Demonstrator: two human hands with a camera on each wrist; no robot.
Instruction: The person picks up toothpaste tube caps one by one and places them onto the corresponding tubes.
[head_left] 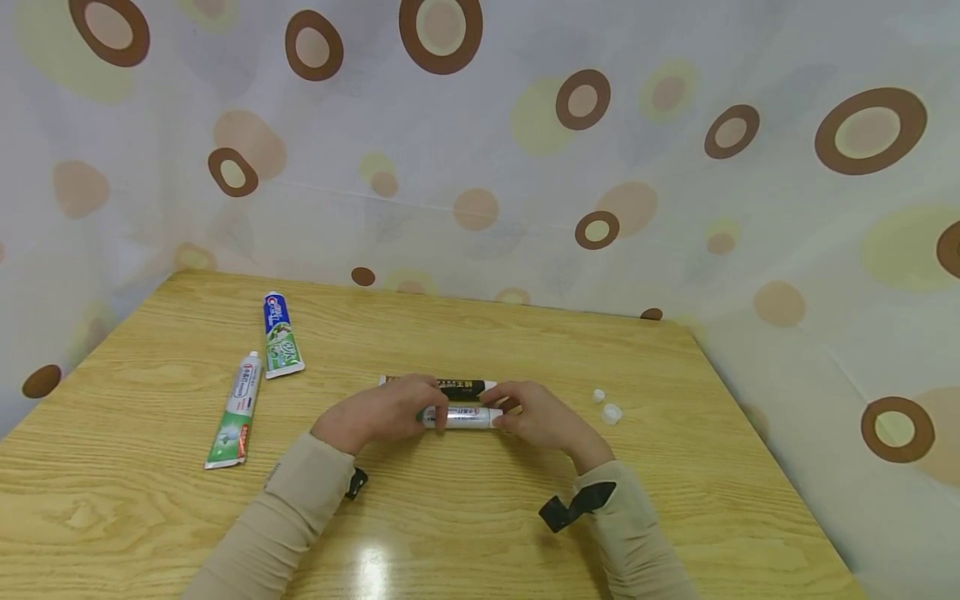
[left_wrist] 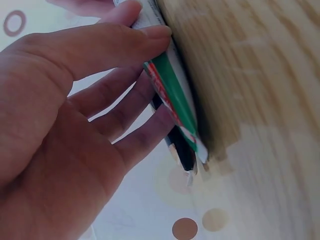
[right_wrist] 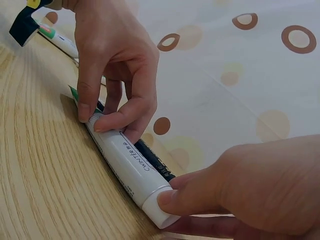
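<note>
A white toothpaste tube with a green tail (head_left: 465, 417) lies crosswise at mid-table, in front of a black toothpaste tube (head_left: 467, 389). My left hand (head_left: 390, 408) grips the white tube toward its tail, and in the left wrist view the thumb presses one face while the fingers spread behind. At the other end my right hand (head_left: 542, 417) pinches the white cap (right_wrist: 159, 212) between thumb and fingers. In the right wrist view the black tube runs close alongside, partly covered by the white one and my hands.
To the left lie a blue-and-green toothpaste tube (head_left: 281, 337) and a white-and-green one with a red patch (head_left: 236, 408). Two small white caps (head_left: 612, 414) sit right of my right hand. A dotted curtain (head_left: 480, 167) hangs behind the wooden table (head_left: 450, 525).
</note>
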